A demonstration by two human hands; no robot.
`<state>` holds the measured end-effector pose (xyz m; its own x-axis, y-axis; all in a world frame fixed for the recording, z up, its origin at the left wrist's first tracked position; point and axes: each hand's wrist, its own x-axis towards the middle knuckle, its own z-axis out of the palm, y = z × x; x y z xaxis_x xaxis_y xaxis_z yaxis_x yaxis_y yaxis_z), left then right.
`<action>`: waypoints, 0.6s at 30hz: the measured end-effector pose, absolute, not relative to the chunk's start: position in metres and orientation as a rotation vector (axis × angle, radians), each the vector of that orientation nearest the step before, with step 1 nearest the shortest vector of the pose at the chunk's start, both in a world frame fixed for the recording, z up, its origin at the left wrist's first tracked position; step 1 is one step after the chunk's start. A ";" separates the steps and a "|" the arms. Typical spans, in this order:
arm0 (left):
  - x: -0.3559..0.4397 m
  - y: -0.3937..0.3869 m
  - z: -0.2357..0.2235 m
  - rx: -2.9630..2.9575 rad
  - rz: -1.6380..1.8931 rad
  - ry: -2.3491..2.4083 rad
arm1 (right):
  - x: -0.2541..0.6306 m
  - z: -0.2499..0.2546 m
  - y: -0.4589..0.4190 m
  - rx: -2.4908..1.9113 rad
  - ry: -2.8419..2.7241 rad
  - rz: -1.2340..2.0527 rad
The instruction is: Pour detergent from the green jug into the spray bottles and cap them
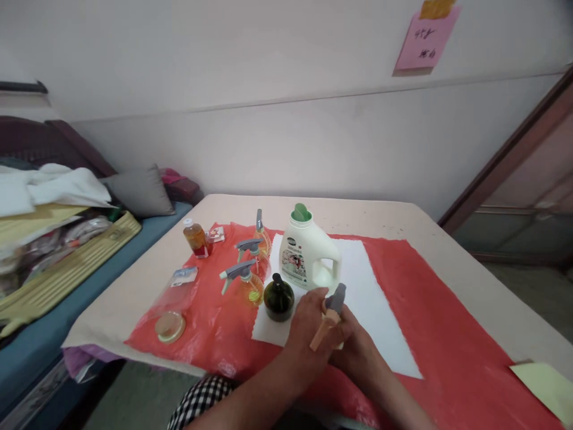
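Both my hands meet near the table's front edge, over a white sheet [358, 280]. My left hand [308, 325] curls its fingers round a small spray bottle [330, 319] with a grey trigger head and tan body, tilted. My right hand [356, 349] closes on the same bottle from below and right. Just left of my hands stands a dark green pump bottle [278, 298]. Behind it is a white detergent jug [308, 254] with a green cap. Three yellow spray bottles with grey triggers [246, 280] stand to the left.
A red plastic sheet [439, 322] covers the beige table. A small amber bottle [196, 237], a plastic bag [176, 289] and a round lid [170, 326] lie at the left. A yellow paper [544, 385] sits front right. A cluttered bed [58, 239] lies left.
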<state>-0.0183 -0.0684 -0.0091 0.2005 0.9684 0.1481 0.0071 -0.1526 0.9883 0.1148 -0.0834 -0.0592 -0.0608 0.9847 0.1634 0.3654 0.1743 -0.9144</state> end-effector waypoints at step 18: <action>-0.098 -0.048 0.022 1.683 1.335 1.401 | 0.085 -0.117 -0.051 -1.379 -1.507 0.784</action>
